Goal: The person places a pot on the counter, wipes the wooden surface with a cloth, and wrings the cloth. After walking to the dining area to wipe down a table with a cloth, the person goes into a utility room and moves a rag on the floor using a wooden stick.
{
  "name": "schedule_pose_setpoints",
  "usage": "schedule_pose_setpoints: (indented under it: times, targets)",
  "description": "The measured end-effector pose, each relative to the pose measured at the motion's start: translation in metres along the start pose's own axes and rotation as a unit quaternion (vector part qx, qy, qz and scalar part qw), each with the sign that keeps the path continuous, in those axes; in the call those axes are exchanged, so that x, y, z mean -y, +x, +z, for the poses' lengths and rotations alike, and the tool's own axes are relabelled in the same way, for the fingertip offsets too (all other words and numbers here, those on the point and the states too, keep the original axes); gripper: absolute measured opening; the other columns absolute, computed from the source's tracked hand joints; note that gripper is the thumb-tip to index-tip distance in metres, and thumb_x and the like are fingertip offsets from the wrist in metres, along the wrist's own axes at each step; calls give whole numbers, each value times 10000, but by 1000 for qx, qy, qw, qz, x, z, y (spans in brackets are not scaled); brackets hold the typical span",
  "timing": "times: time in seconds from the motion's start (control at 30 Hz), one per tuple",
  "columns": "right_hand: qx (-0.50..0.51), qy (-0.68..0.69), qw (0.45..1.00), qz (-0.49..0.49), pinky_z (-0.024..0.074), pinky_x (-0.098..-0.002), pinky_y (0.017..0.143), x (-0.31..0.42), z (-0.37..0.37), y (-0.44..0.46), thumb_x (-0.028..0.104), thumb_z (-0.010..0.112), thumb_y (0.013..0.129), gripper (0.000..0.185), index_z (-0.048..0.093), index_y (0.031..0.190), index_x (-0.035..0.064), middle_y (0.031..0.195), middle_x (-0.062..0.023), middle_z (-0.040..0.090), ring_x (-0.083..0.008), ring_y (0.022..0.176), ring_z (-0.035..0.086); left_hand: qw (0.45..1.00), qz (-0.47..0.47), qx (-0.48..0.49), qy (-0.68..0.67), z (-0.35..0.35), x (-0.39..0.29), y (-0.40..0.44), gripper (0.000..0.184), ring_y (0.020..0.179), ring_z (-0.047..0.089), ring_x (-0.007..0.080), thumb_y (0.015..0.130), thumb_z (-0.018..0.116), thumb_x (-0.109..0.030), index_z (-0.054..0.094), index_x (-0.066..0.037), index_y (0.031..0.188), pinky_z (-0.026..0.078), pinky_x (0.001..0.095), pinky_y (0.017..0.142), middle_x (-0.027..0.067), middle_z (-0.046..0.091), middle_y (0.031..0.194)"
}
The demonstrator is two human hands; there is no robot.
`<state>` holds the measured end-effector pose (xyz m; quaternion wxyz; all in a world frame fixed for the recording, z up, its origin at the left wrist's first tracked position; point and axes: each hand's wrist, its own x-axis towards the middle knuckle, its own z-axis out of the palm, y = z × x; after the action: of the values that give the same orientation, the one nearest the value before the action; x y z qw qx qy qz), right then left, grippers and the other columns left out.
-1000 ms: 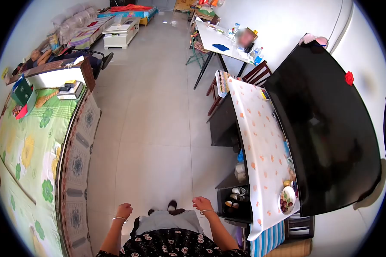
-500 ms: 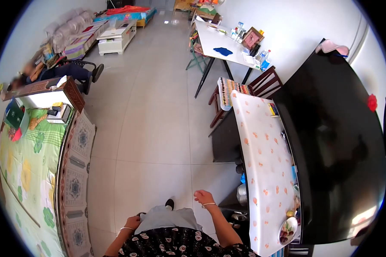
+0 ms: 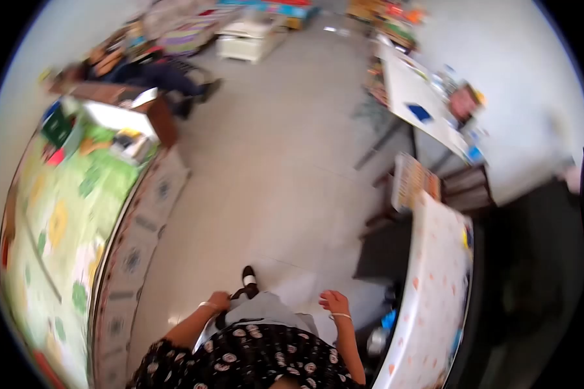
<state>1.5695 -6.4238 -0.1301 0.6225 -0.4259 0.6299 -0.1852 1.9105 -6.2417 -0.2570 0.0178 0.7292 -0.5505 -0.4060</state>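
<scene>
Nearest, the left hand (image 3: 220, 300) hangs beside the grey trousers (image 3: 266, 308), fingers curled in — I cannot tell whether it grips anything. The right hand (image 3: 334, 301) is loosely half-curled, bare as far as the blur shows, near the black cabinet (image 3: 386, 253), whose spotted cover (image 3: 428, 285) drapes past its edge. The bed (image 3: 71, 220) bounds the left side, so walking room is the pale floor (image 3: 240, 194) between — running on past the chair (image 3: 414, 183), the white table (image 3: 402, 84) and the low white table (image 3: 248, 42).
</scene>
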Motion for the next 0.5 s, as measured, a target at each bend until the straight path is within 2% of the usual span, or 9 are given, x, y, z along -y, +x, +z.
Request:
schedule_pose_setpoints:
  times: [0.03, 0.07, 0.1, 0.13, 0.23, 0.33, 0.43, 0.5]
  targets:
    - [10, -27, 999, -13, 483, -240, 570, 6, 2, 3, 267, 518, 832, 298, 566, 965, 5, 898, -119, 627, -179, 684, 622, 999, 5, -37, -15, -14, -1, 4, 187, 747, 585, 355, 635, 525, -182, 639, -56, 713, 466, 411, 706, 189, 608, 749]
    - [12, -48, 998, -29, 484, -239, 563, 10, 7, 6, 259, 519, 831, 295, 563, 971, 4, 900, -124, 626, -184, 679, 623, 999, -13, -28, -13, -32, -1, 13, 191, 753, 584, 353, 633, 518, -160, 645, -62, 737, 465, 411, 707, 189, 609, 752]
    - [17, -38, 999, -24, 485, -243, 553, 26, 16, 24, 248, 517, 832, 292, 556, 976, -4, 895, -131, 625, -191, 674, 624, 995, -11, -89, -45, -40, 8, 29, 200, 754, 584, 350, 635, 517, -151, 646, -62, 760, 465, 410, 707, 186, 609, 754]
    - [12, -19, 1000, -16, 487, -247, 543, 35, 25, 30, 236, 514, 832, 290, 549, 980, -11, 891, -137, 624, -198, 668, 625, 998, -44, -50, -24, -70, 3, 30, 271, 822, 585, 314, 661, 506, -126, 642, -77, 891, 457, 378, 759, 155, 624, 838]
    - [35, -25, 999, 7, 490, -260, 534, 68, 53, 62, 222, 506, 832, 287, 537, 979, -23, 884, -144, 622, -215, 672, 628, 970, -140, -146, -132, -97, 32, 62, 200, 815, 587, 334, 672, 512, -169, 640, -66, 785, 467, 396, 740, 175, 614, 792]
    - [55, -40, 998, 5, 491, -271, 508, 75, 59, 83, 224, 498, 830, 292, 530, 973, -29, 873, -149, 620, -226, 649, 630, 939, -205, -208, -183, -113, 34, 77, 205, 842, 584, 331, 687, 510, -179, 639, -71, 805, 466, 396, 753, 167, 617, 822]
    - [63, -28, 997, 42, 475, -248, 456, 88, 63, 106, 218, 508, 822, 279, 540, 937, -34, 830, -134, 619, -200, 599, 619, 927, -263, -180, -196, -131, 28, 85, 215, 855, 580, 330, 701, 507, -190, 637, -68, 822, 465, 391, 761, 166, 617, 863]
    - [70, -38, 996, 39, 478, -254, 450, 95, 59, 123, 220, 508, 818, 275, 539, 925, -33, 825, -133, 619, -203, 589, 618, 944, -244, -155, -161, -136, 18, 91, 264, 858, 578, 333, 714, 486, -224, 633, -33, 820, 463, 395, 764, 185, 613, 866]
